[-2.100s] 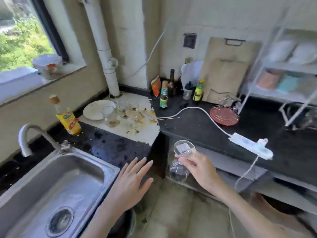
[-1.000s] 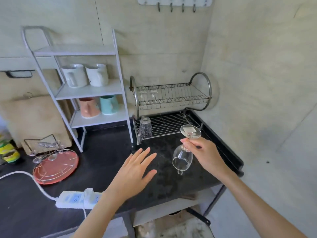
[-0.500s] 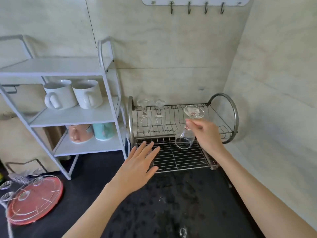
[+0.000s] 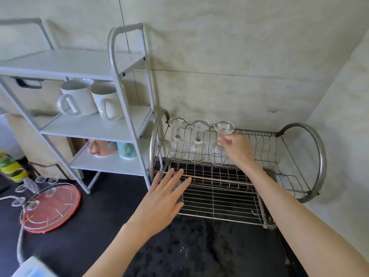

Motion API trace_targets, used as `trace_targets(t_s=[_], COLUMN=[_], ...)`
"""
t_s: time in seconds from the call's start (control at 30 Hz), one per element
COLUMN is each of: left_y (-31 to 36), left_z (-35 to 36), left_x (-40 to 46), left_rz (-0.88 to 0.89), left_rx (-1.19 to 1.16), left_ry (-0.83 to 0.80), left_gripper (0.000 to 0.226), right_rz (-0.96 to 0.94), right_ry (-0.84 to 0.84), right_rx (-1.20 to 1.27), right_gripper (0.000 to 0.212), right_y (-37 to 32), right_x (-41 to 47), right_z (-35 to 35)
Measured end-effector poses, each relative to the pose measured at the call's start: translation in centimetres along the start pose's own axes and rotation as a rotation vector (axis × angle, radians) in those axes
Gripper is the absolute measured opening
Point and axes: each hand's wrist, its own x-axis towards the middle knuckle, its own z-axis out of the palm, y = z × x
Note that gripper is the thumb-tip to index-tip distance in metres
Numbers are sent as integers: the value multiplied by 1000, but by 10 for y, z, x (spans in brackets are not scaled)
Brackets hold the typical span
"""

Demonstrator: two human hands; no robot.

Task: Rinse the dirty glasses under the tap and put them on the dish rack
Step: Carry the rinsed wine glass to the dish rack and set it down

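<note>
A two-tier steel dish rack (image 4: 303,162) stands in the counter's far right corner. Three stemmed glasses hang upside down along the left of its upper tier. My right hand (image 4: 236,148) pinches the stem of the rightmost glass (image 4: 223,127), whose bowl rests on the upper wires beside the middle glass (image 4: 199,136) and the left glass (image 4: 177,134). My left hand (image 4: 161,198) hovers flat with fingers spread over the lower tier's left front corner, partly hiding a tumbler (image 4: 179,193) that stands there.
A white shelf unit (image 4: 127,120) with several mugs stands left of the rack. A red round tray (image 4: 50,208) with wire holders lies on the black counter (image 4: 199,254). A white power strip (image 4: 34,268) and cable sit at the lower left. Walls close off the back and right.
My view swung from the sink to the rack. My right hand carried the inverted glass up onto the upper tier beside the other two. My left hand stayed spread in front.
</note>
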Motion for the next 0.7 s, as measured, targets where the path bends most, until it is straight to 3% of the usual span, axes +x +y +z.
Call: trace_targets(t_s=[0.1,0.3,0.53,0.7], left_y=[1,1,2,0], left_z=[1,3,5,1], left_x=[0,-1,0,-2], left_rz=[-13,-36,-60,-55], left_rx=[1,-2,-9,-43], left_ry=[0,-14,-14,-89], left_gripper=[73,72,68,66], right_rz=[12,16,30,42], right_ry=[-31,-46,-34,-68], right_rx=[22,93,109,104], right_gripper=[34,25,27,34], right_y=[5,9,13,14], right_x=[4,8,6,2], right_z=[6,9,9,7])
